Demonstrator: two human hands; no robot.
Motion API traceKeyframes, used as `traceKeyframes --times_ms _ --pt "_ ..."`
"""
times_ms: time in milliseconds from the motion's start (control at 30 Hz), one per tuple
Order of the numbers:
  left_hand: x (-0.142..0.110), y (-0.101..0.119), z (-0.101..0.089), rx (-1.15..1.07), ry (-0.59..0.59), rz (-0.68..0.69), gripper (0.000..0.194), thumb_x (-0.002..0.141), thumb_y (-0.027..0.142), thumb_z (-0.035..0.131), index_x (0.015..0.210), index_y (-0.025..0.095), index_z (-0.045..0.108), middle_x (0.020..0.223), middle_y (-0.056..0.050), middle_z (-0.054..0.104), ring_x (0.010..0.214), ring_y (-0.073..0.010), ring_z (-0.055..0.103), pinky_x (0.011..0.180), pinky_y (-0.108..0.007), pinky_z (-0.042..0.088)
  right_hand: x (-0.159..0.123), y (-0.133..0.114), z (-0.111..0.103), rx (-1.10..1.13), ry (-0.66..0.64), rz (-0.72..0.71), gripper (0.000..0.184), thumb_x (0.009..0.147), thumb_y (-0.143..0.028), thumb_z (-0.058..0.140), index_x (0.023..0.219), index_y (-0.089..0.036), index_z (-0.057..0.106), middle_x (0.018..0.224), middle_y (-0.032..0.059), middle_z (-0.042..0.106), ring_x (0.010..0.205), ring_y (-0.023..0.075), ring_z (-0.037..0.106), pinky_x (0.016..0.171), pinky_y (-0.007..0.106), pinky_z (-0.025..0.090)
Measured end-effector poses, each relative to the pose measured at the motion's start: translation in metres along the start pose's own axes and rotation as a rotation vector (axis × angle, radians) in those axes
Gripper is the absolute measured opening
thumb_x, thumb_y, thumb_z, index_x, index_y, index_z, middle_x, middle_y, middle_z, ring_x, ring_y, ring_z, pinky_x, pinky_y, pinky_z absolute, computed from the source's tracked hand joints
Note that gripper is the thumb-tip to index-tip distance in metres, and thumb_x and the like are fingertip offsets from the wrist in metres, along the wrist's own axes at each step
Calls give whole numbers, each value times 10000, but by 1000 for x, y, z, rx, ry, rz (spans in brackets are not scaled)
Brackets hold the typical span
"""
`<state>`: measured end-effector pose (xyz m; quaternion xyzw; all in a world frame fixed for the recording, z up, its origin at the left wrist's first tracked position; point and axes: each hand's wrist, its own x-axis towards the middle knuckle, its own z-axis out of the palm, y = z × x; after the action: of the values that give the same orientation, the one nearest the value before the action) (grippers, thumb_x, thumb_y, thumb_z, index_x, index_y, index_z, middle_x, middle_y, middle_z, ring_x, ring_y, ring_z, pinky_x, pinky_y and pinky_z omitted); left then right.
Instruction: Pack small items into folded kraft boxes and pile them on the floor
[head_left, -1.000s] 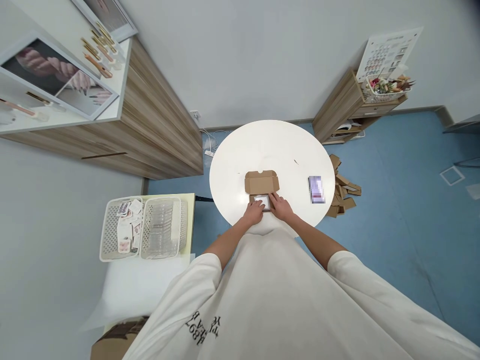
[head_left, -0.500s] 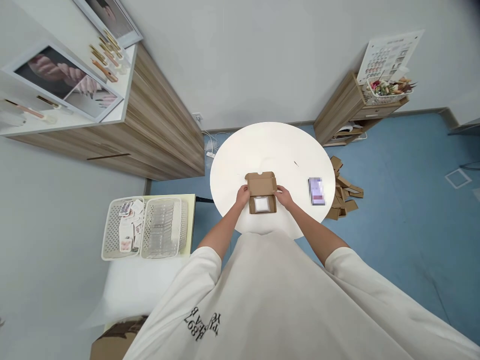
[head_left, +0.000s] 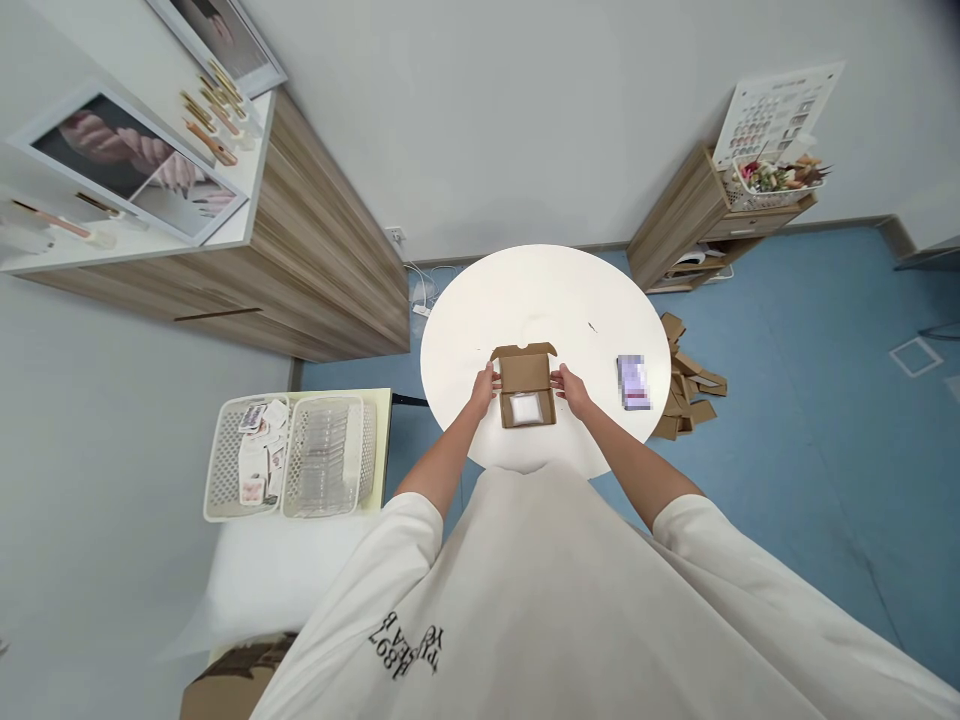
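Note:
On the white round table (head_left: 480, 300) stands a small brown cardboard box (head_left: 526, 373), its lid raised and its tray toward me. A white packet (head_left: 526, 408) in what looks like clear wrapping lies in the tray. My left hand (head_left: 484, 388) is at the left edge of the lid, with its fingers bent onto the cardboard. Across from it, my right hand (head_left: 572, 389) holds the lid's right edge with its fingertips. Parts of the fingers are hidden behind the lid.
A blurred purple pack (head_left: 634, 383) lies at the table's right, and a small dark item (head_left: 592, 327) farther back. Flattened cardboard (head_left: 686, 385) is piled on the floor. At left, white baskets (head_left: 247, 460) hold cards and clear plastic cases. A wooden cabinet (head_left: 322, 230) stands behind.
The box has shifted slightly right. Its lid's front flap has bent, and its side tabs now stick out more. Both hands have altered their finger positions along the lid's edges.

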<state>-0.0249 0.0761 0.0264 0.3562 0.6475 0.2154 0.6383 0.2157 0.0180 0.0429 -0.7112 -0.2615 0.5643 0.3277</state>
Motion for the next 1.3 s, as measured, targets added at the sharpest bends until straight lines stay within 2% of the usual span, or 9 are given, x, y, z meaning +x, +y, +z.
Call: traceKeyframes --times_ms 100,200,400,567,633,733,867,1033,1300 --pt "-2 5 -8 19 -82 25 752 952 756 136 1379 244 483 1350 -122 631 1118 -232 658 840 -335 490 1 -4 -4 33 -47 15 744 989 -690 161 1427 -208 522 1340 134 642 1099 242 660 885 363 526" --pt "-4 11 -15 53 -176 76 866 913 803 44 1394 254 512 1385 -113 614 1190 -244 630 883 -334 492 -1 -10 -8 48 -107 14 798 968 -730 88 1528 -264 415 1404 110 599 1148 241 642 950 376 508" --pt "-3 3 -21 87 -145 140 740 951 767 198 1143 213 649 1313 -106 646 1168 -244 630 937 -349 506 -7 -14 -7 43 -193 -3 783 950 -773 173 1444 -283 532 1444 76 564 1228 254 595 1035 373 473" --pt "-11 -34 -22 597 -58 345 316 932 435 553 1124 228 694 1336 -82 623 1244 -266 573 1065 -397 458 -14 13 3 -393 -216 -161 556 963 -671 399 1247 -279 672 1384 52 610 1287 276 534 1111 429 404" --pt "-18 -48 -21 807 -52 428 327 905 316 579 1205 237 685 1434 -82 549 1340 -292 500 1125 -433 410 -17 29 7 -652 -167 -210 472 935 -578 531 1266 -272 670 1513 70 491 1385 310 438 1146 472 352" --pt "-26 -61 -20 956 -52 436 459 896 225 556 1351 248 612 1505 -101 475 1402 -318 433 1141 -478 386 -22 48 12 -867 -139 -255 485 954 -478 523 1390 -275 593 1616 96 338 1454 341 342 1159 533 306" --pt "-33 -65 -20 961 -14 413 492 896 225 554 1386 263 571 1530 -103 444 1419 -324 406 1133 -497 374 -29 62 14 -919 -105 -303 506 952 -427 515 1433 -271 538 1616 105 334 1438 340 364 1126 526 347" --pt "-41 -64 -22 844 24 383 588 851 230 611 1421 273 472 1382 -90 594 1316 -308 508 1067 -478 406 -39 66 16 -837 -48 -346 496 901 -310 521 1394 -257 506 1419 90 567 1256 286 543 1025 444 436" --pt "-53 -45 -20 731 29 426 753 750 248 723 1442 283 428 1349 -95 604 1261 -310 550 1059 -466 400 -41 45 18 -746 -10 -423 607 796 -257 565 1394 -275 465 1353 62 614 1219 291 559 1026 465 419"
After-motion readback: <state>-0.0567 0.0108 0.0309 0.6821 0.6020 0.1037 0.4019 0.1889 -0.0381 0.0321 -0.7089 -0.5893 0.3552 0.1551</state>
